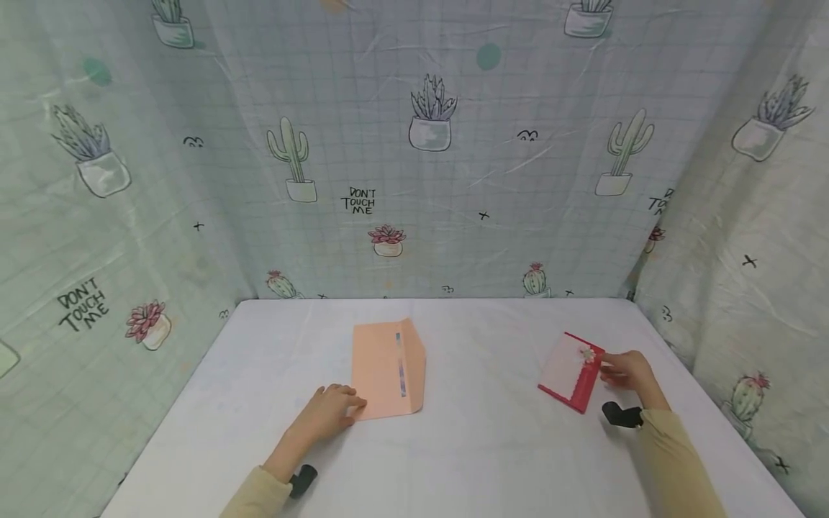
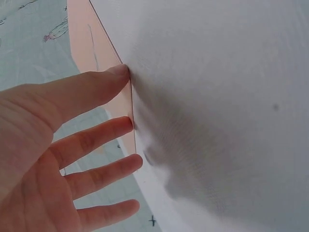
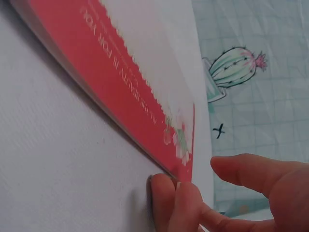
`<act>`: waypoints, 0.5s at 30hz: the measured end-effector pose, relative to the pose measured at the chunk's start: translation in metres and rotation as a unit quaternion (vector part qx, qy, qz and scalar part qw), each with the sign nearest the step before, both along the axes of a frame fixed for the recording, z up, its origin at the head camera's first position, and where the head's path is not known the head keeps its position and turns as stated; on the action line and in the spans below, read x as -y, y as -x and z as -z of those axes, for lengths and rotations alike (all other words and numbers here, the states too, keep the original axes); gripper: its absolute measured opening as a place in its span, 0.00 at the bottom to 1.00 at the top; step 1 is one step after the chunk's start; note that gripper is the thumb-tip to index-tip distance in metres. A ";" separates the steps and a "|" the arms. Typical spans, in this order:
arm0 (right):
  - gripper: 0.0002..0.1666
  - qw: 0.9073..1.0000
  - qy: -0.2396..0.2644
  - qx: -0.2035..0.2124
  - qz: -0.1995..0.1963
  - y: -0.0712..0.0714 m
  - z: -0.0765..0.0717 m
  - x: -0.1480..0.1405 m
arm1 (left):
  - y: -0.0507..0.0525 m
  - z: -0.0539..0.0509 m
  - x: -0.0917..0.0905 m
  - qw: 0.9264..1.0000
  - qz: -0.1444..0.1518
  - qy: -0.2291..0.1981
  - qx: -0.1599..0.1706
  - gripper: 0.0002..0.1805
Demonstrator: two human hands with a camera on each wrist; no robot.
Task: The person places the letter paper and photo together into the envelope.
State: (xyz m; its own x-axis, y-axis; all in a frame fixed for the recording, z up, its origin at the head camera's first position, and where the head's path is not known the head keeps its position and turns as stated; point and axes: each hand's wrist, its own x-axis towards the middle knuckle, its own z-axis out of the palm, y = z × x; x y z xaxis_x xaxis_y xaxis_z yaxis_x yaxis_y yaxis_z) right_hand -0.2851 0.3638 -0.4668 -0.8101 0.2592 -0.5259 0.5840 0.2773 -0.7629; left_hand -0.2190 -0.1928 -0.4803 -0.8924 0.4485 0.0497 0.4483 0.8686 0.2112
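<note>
A peach envelope point(image 1: 377, 367) lies left of the table's middle, its flap on the right side folded out and a printed strip running beside the fold. My left hand point(image 1: 329, 411) touches the envelope's lower left edge with thumb and index finger; the other fingers are spread. On the right lies a red and pale pink greeting card point(image 1: 586, 385) with a small flower decoration. In the right wrist view the card point(image 3: 125, 92) bears the words "ALL THE BEAUTY IS FOR YOU". The fingers of my right hand point(image 1: 630, 374) touch its corner, while the thumb stands apart from it.
Both things lie on a white table point(image 1: 479, 453). A cloth with cactus prints point(image 1: 479, 165) hangs behind the table and along both sides. A black device sits at each wrist, the right one point(image 1: 623, 415) just below the hand.
</note>
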 end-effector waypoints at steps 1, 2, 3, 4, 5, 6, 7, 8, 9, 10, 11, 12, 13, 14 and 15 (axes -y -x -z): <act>0.34 1.000 -0.008 0.003 0.007 0.002 0.002 -0.002 | 0.000 0.000 0.000 1.000 -0.001 0.002 0.000 0.16; 0.34 1.000 -0.018 0.005 0.011 0.005 0.004 -0.003 | 0.000 0.000 -0.001 1.000 -0.001 0.004 0.000 0.16; 0.34 1.000 -0.028 0.006 0.011 0.007 0.006 -0.004 | 0.000 0.000 -0.001 1.000 -0.002 0.004 -0.001 0.16; 0.34 0.999 -0.048 0.008 0.010 0.009 0.008 -0.004 | 0.000 -0.001 -0.001 1.000 -0.003 0.004 -0.001 0.16; 0.36 0.997 -0.072 0.008 0.004 0.011 0.009 -0.003 | 0.000 -0.001 -0.002 1.000 -0.004 0.003 -0.001 0.16; 0.38 0.995 -0.102 0.007 -0.005 0.012 0.009 -0.001 | 0.000 -0.001 -0.002 1.000 -0.007 0.002 0.001 0.16; 0.41 0.991 -0.130 0.007 -0.016 0.013 0.009 0.000 | 0.000 -0.001 -0.002 1.000 -0.007 0.002 0.001 0.16; 0.43 0.987 -0.159 0.006 -0.026 0.014 0.008 0.003 | 0.000 -0.001 -0.002 1.000 -0.008 0.003 0.002 0.15; 0.44 0.982 -0.187 0.004 -0.041 0.014 0.007 0.005 | 0.001 -0.001 -0.002 1.000 -0.009 0.003 0.003 0.16; 0.45 0.975 -0.214 0.004 -0.052 0.014 0.005 0.008 | 0.001 -0.001 -0.002 1.000 -0.011 0.004 0.003 0.16; 0.45 0.969 -0.239 0.002 -0.064 0.013 0.004 0.011 | 0.001 -0.001 -0.002 1.000 -0.011 0.004 0.004 0.16; 0.43 0.964 -0.255 0.001 -0.072 0.013 0.003 0.013 | 0.001 0.000 -0.002 1.000 -0.011 0.006 0.003 0.16; 0.41 0.960 -0.268 0.000 -0.077 0.013 0.003 0.016 | 0.002 0.000 -0.002 1.000 -0.011 0.008 0.003 0.16; 0.38 0.956 -0.282 -0.001 -0.082 0.013 0.002 0.018 | 0.002 0.001 -0.002 1.000 -0.010 0.009 0.002 0.16; 0.37 0.952 -0.292 -0.002 -0.085 0.012 0.002 0.020 | 0.002 0.001 -0.002 1.000 -0.008 0.009 0.002 0.16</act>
State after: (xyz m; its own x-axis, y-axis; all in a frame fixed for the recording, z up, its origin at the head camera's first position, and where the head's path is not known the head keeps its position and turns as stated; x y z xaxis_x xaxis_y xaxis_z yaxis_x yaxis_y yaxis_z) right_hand -0.2970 0.3441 -0.4688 -0.8681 0.3715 -0.3291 0.4902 0.7460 -0.4509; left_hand -0.2210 -0.1906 -0.4814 -0.9001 0.4342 0.0373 0.4325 0.8797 0.1975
